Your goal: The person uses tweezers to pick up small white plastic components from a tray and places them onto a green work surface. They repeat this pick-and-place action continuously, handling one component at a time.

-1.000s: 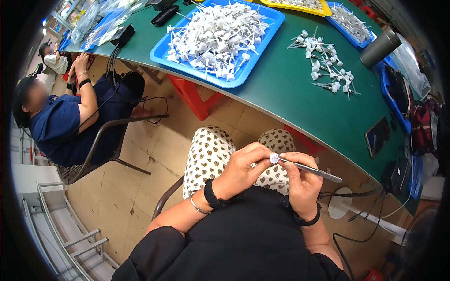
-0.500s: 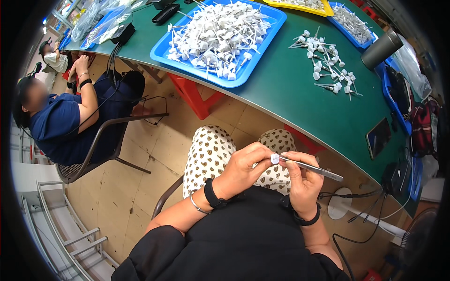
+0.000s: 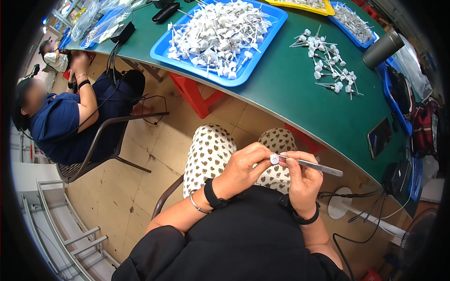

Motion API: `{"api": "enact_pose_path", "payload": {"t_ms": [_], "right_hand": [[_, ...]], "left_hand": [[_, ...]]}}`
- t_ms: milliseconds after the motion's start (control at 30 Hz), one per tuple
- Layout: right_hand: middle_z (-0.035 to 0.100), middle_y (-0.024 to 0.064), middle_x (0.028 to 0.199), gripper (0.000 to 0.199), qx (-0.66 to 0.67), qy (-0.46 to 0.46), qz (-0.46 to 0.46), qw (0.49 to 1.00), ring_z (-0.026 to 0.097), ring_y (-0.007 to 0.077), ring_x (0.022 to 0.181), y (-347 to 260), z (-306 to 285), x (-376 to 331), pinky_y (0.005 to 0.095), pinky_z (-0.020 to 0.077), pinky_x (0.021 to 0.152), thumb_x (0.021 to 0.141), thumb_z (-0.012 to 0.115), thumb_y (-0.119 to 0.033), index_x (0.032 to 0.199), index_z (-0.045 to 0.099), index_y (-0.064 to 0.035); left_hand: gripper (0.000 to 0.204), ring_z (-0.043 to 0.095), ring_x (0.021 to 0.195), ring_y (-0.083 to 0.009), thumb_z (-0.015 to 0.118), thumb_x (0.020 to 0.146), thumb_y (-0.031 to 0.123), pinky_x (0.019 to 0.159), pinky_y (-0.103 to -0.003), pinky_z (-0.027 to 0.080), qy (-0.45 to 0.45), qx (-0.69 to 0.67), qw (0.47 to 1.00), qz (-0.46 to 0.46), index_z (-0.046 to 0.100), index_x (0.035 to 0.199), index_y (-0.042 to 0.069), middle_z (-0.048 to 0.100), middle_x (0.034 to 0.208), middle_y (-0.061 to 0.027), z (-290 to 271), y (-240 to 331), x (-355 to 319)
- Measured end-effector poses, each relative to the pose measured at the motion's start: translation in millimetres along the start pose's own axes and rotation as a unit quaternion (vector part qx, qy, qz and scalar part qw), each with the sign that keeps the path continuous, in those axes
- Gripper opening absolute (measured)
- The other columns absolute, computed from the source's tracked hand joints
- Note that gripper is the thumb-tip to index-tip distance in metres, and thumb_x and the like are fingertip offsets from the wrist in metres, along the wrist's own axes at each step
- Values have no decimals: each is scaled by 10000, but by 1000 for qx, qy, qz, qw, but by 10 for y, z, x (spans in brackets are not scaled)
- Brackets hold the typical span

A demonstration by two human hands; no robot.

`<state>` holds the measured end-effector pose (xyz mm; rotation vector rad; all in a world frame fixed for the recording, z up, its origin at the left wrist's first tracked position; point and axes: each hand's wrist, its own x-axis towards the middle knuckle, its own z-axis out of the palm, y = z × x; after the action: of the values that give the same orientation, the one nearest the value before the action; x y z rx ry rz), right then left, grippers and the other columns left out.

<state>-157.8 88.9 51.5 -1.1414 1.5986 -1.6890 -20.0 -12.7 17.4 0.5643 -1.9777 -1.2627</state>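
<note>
Over my lap, my left hand (image 3: 246, 165) pinches a small white plastic part (image 3: 274, 159) with a round head between thumb and fingertips. Metal tweezers (image 3: 321, 167) lie in my right hand (image 3: 302, 180), closed around them. Their tip reaches the white part's head, and the back end points out to the right. Whatever lies between the tip and the part is too small to make out. A blue tray (image 3: 229, 83) on the table beyond is heaped with similar white parts on thin metal stems (image 3: 218, 33).
Loose white parts (image 3: 328, 61) are scattered on the green table (image 3: 281, 89). To the right are a dark cylinder (image 3: 383, 49), a phone (image 3: 378, 138) and cables (image 3: 365, 192). A yellow tray (image 3: 323, 10) stands at the back. A co-worker (image 3: 70, 112) sits at left.
The tweezers' back end has tipped slightly upward in my right hand. My left hand keeps its pinch on the white part.
</note>
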Motion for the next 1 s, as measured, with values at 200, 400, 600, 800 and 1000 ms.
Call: {"api": "enact_pose_path", "payload": {"t_ms": [200, 400, 600, 800, 1000], "right_hand": [[703, 127, 992, 87, -1, 0, 1, 1000, 718, 177, 895, 13, 1, -5, 271, 583, 779, 984, 609, 20, 1062, 626, 55], [696, 127, 1007, 83, 22, 8, -4, 1000, 716, 178, 892, 5, 7, -12, 274, 586, 787, 987, 597, 28, 1061, 622, 56], [701, 119, 988, 65, -27, -7, -17, 999, 709, 162, 870, -6, -8, -8, 270, 573, 739, 976, 615, 22, 1028, 643, 50], [711, 112, 951, 60, -70, -58, 4, 996, 707, 147, 836, -58, -76, 36, 263, 562, 709, 972, 633, -2, 1001, 653, 46], [709, 118, 970, 82, 34, -24, 72, 997, 715, 162, 877, -147, -86, 62, 260, 571, 768, 980, 615, 7, 1043, 640, 52]], "left_hand": [[111, 659, 773, -249, 714, 870, 2, 658, -334, 529, -2, 5, 1000, 0, 692, 979, 13, 654, 894, -98, 1, -19, -17], [112, 652, 771, -251, 715, 871, 2, 663, -335, 523, 8, -10, 1000, -15, 693, 980, 16, 648, 885, -98, 9, 8, -18], [111, 656, 766, -251, 715, 873, 6, 655, -338, 525, 9, -2, 1000, -10, 695, 980, 23, 649, 886, -94, 26, 1, -26], [112, 668, 779, -257, 710, 873, 1, 657, -335, 535, -5, 5, 1000, 15, 694, 982, 22, 655, 894, -97, 9, -11, -32], [118, 689, 771, -173, 716, 867, -52, 643, -283, 549, -20, -47, 999, -15, 705, 981, -23, 686, 922, -109, -8, 4, -17]]}}
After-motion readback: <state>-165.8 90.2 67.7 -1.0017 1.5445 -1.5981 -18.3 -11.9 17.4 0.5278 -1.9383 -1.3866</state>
